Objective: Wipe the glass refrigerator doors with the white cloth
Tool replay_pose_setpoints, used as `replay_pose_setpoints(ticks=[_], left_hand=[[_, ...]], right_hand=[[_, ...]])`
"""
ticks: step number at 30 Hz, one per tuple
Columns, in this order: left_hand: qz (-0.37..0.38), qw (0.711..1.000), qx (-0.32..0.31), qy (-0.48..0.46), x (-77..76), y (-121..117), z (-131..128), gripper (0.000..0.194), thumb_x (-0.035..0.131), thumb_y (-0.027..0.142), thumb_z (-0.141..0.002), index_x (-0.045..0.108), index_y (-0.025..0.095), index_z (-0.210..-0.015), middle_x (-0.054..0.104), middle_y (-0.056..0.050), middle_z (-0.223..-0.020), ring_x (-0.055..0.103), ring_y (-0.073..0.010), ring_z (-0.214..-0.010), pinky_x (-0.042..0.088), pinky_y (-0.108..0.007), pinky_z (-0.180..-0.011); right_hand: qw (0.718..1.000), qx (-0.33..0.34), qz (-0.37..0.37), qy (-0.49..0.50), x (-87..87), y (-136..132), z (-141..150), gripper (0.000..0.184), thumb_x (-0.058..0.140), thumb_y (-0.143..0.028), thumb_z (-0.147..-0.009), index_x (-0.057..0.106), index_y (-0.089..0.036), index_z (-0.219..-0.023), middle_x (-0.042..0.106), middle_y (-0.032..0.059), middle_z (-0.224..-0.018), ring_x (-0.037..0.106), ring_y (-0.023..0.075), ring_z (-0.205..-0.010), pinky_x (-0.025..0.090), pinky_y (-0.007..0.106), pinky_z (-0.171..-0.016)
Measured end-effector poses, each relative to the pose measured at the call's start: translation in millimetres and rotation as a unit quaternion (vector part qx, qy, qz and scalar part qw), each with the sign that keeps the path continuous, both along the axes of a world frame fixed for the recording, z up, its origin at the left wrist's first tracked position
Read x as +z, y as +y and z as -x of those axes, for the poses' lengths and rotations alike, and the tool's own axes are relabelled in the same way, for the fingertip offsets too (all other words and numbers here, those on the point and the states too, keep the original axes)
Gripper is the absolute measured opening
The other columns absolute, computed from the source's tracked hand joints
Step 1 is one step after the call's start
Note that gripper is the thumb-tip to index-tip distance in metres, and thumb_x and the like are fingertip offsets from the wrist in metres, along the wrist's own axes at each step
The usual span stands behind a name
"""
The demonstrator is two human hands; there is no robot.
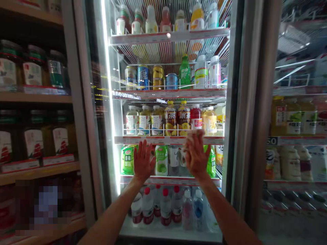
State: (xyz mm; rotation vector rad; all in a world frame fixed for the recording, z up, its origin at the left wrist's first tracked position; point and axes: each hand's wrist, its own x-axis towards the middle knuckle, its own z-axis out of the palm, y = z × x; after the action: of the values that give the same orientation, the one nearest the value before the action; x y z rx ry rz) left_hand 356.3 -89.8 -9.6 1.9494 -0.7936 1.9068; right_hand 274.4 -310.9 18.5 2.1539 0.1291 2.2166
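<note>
My left hand point(143, 161) is raised with its fingers stretched out and its palm flat toward the glass door point(176, 76) of a lit drinks fridge. It holds nothing. To its right and slightly higher, my right hand point(197, 156) presses a pale, crumpled cloth point(197, 134) against the glass, with part of the cloth showing above the fingers. Behind the glass, near my left hand, stand a green-labelled bottle point(127, 160) and another green bottle point(161, 160). A red bottle point(196, 115) is just above my right hand, partly covered by the cloth.
A metal door frame point(251, 112) runs down the right side, with another drinks fridge point(297, 139) beyond it. On the left, wooden shelves point(35, 98) hold several jars point(33, 68). Bottles with red caps point(165, 207) fill the fridge bottom. Light reflections cross the glass.
</note>
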Motion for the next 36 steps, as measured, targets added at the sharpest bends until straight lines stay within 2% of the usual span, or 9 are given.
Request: replay_pose_setpoints(ticks=[4,10,12,16,23,27,29,34,36], left_hand=[[-0.012,1.000,-0.004,-0.014,-1.9,2,-1,0.064,0.045,0.028,-0.085,0.016,0.021,-0.142,0.017,-0.009,-0.149,0.014,-0.0246,-0.138,0.015,-0.046,-0.111],[-0.024,1.000,-0.009,-0.001,-1.5,7,0,0.062,0.045,0.025,-0.085,0.019,0.021,-0.141,0.020,-0.010,-0.148,0.014,-0.0235,-0.138,0.015,-0.045,-0.111],[-0.019,1.000,-0.014,0.004,2.2,17,-4,0.060,0.044,0.026,-0.085,0.021,0.021,-0.141,0.022,-0.010,-0.148,0.015,-0.0229,-0.137,0.014,-0.045,-0.111],[0.141,0.990,0.010,0.023,13.8,41,-18,0.059,0.039,0.032,-0.088,0.019,0.016,-0.141,0.017,-0.014,-0.148,0.011,-0.0241,-0.138,0.007,-0.048,-0.111],[0.170,0.984,0.018,0.045,17.4,49,-26,0.059,0.037,0.035,-0.089,0.018,0.016,-0.141,0.017,-0.015,-0.148,0.010,-0.0235,-0.138,0.007,-0.048,-0.110],[0.174,0.984,0.012,0.040,16.2,48,-26,0.059,0.037,0.034,-0.089,0.018,0.017,-0.142,0.017,-0.014,-0.148,0.009,-0.0232,-0.138,0.007,-0.048,-0.110],[0.175,0.984,0.011,0.029,16.2,48,-26,0.059,0.037,0.034,-0.089,0.018,0.017,-0.142,0.018,-0.014,-0.148,0.010,-0.0229,-0.138,0.006,-0.047,-0.111],[0.164,0.986,0.007,0.019,15.4,50,-27,0.058,0.036,0.033,-0.089,0.019,0.016,-0.141,0.019,-0.014,-0.148,0.010,-0.0225,-0.138,0.008,-0.046,-0.111],[0.159,0.987,0.003,0.021,14.6,51,-27,0.058,0.036,0.033,-0.089,0.019,0.016,-0.141,0.019,-0.014,-0.148,0.010,-0.0228,-0.138,0.008,-0.047,-0.111]], right_hand=[[0.988,-0.044,-0.135,-0.066,12.3,-18,4,0.046,0.039,-0.030,-0.087,0.043,-0.014,-0.130,0.032,0.0172,-0.143,0.025,0.0277,-0.135,0.015,0.054,-0.106],[0.996,0.017,0.072,0.048,7.1,20,0,0.040,0.041,-0.028,-0.086,0.048,-0.024,-0.125,0.045,0.0062,-0.137,0.029,0.0202,-0.133,0.006,0.049,-0.110],[0.999,0.014,0.036,0.027,11.1,10,2,0.041,0.041,-0.029,-0.086,0.047,-0.023,-0.126,0.043,0.0077,-0.138,0.030,0.0214,-0.133,0.006,0.050,-0.110],[0.996,-0.012,-0.087,-0.030,21.5,1,-1,0.047,0.041,-0.030,-0.086,0.043,-0.017,-0.130,0.031,0.0141,-0.144,0.025,0.0274,-0.135,0.012,0.054,-0.107],[0.985,0.054,0.136,0.093,12.4,48,-11,0.050,0.041,-0.025,-0.085,0.036,-0.025,-0.134,0.039,0.0042,-0.141,0.029,0.0211,-0.134,0.006,0.048,-0.111],[0.999,0.014,-0.035,0.001,30.3,28,-9,0.053,0.040,-0.026,-0.085,0.032,-0.022,-0.137,0.030,0.0102,-0.145,0.028,0.0273,-0.134,0.011,0.055,-0.107],[0.998,0.008,-0.059,-0.005,33.1,33,-13,0.054,0.040,-0.027,-0.085,0.030,-0.021,-0.138,0.028,0.0111,-0.146,0.025,0.0290,-0.135,0.012,0.056,-0.107],[0.978,0.058,0.159,0.119,23.9,72,-21,0.055,0.040,-0.022,-0.085,0.028,-0.027,-0.138,0.034,0.0031,-0.144,0.024,0.0206,-0.136,0.007,0.049,-0.112],[0.982,0.059,0.143,0.109,31.0,73,-22,0.055,0.040,-0.023,-0.085,0.027,-0.027,-0.138,0.033,0.0034,-0.145,0.024,0.0212,-0.135,0.007,0.050,-0.111]])
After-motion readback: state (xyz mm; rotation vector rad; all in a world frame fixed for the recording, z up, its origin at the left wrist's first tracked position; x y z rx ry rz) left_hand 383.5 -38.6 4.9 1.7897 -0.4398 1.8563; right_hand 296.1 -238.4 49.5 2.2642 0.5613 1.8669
